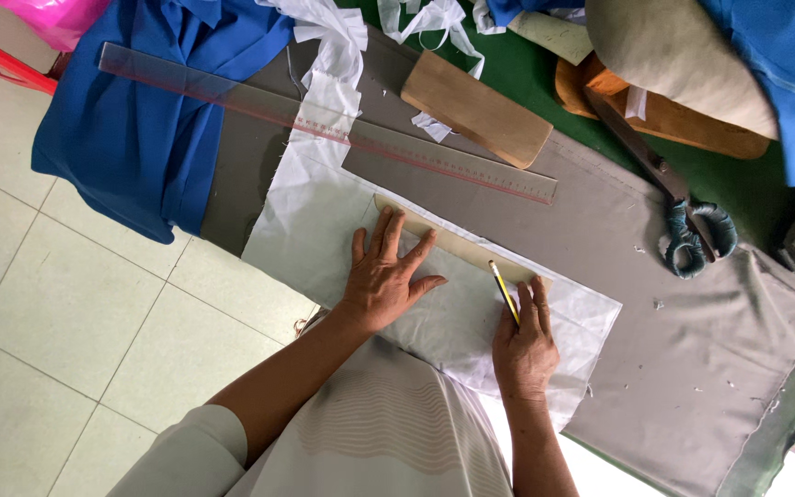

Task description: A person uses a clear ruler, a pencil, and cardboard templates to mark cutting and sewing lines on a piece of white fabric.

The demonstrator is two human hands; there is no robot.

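Observation:
My left hand (384,274) lies flat with fingers spread on a thin white fabric sheet (310,221), pressing down a narrow tan cardboard pattern strip (471,248). My right hand (524,345) grips a yellow-and-black pencil (504,293), its tip touching the lower edge of the strip. The white sheet rests on a grey cloth (692,322) spread over a green table (747,184).
A long clear ruler (324,120) lies diagonally above the hands. A wooden block (476,108), large scissors with wrapped green handles (683,221), blue fabric (149,110) and white scraps (342,28) sit further off. Tiled floor (66,313) lies left.

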